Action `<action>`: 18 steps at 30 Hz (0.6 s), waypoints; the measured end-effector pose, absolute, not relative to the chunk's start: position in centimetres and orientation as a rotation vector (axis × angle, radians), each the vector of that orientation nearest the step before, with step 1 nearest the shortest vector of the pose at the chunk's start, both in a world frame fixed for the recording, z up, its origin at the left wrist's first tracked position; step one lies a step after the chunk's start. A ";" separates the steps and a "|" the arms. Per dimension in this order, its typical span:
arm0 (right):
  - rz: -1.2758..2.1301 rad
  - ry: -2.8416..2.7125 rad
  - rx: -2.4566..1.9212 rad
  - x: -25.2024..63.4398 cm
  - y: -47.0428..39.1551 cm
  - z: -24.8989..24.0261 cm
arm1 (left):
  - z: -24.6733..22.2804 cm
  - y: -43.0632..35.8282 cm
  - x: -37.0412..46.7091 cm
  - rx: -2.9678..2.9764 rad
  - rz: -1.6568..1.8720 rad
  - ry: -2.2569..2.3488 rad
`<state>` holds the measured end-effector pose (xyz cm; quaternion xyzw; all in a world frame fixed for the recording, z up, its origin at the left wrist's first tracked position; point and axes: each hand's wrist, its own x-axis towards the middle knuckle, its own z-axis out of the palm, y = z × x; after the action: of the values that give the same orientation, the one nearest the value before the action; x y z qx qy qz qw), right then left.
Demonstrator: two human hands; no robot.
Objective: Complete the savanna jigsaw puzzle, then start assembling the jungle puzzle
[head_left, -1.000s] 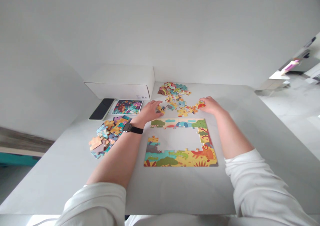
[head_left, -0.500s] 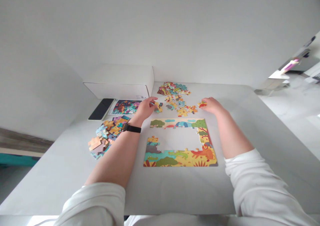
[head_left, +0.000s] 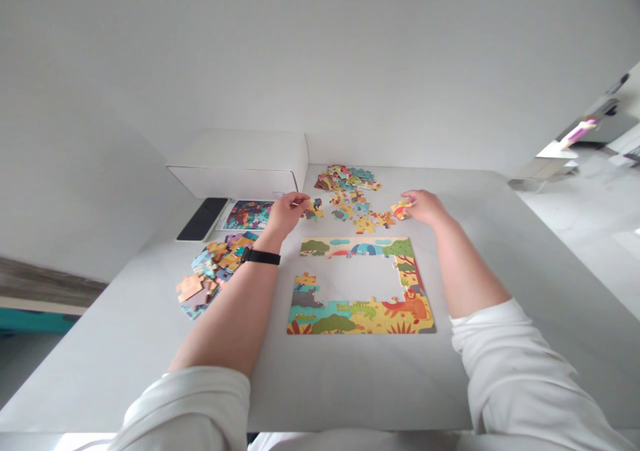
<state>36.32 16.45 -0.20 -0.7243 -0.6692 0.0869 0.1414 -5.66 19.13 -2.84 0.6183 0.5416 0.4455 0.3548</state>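
A puzzle frame (head_left: pixel 360 317) of joined pieces lies on the grey table, with a gap at its left side and bare table inside. Beyond it are loose puzzle pieces (head_left: pixel 365 224) and a heaped pile (head_left: pixel 347 178). My left hand (head_left: pixel 289 214) has its fingers closed at the edge of a yellow and dark piece (head_left: pixel 315 210), left of the loose ones. At the right end of that group, my right hand (head_left: pixel 423 207) pinches a yellow and red piece (head_left: pixel 401 209).
Against the wall stands a white box (head_left: pixel 230 181). A black phone (head_left: pixel 203 219) and a colourful picture card (head_left: pixel 247 215) lie before it. Another pile of pieces (head_left: pixel 203 281) is left of my left forearm.
My left hand has shifted slightly left and the piece by it has moved a little left too. The piece at my right hand has turned and shows more of its face.
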 end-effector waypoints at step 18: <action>0.350 -1.714 -2.059 36.8 16.4 0.9 | -3.0 18.2 -4.6 1.749 0.963 1.473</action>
<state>36.83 16.38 0.91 -0.7438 -0.6191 0.1265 0.2181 -4.59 18.24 -2.98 0.6668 0.5616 0.3672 0.3243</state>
